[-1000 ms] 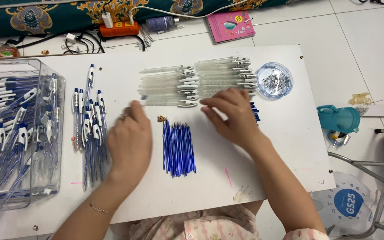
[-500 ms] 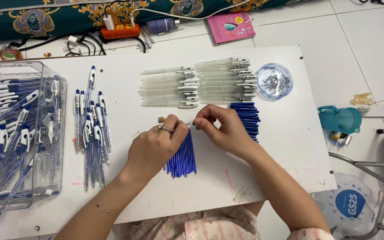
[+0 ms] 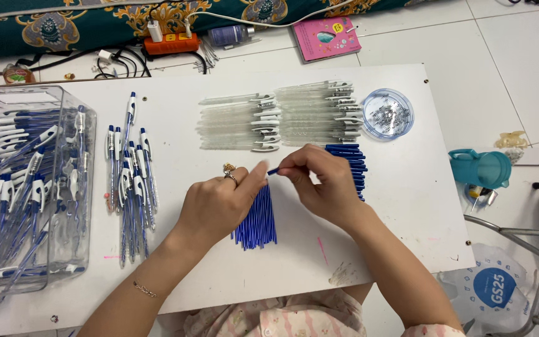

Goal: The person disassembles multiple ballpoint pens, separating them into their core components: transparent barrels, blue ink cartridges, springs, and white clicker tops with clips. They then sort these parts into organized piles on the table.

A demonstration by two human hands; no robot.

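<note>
Pinching a clear pen barrel at its end, the left hand sits near the middle of the white surface, fingers curled shut around it and a ring on one finger. The right hand, at its 3 o'clock, is closed on a small blue piece whose tip meets the barrel's end. Under and between both hands lies a bundle of blue refills, reaching toward 6 o'clock. A stack of blue caps lies just beside the right hand, partly hidden by it. At 12 o'clock lie two rows of empty clear barrels, and at 1 o'clock a round clear dish of small metal parts. Finished blue-and-white pens lie at 9 o'clock, with a clear box holding more pens beyond them.
</note>
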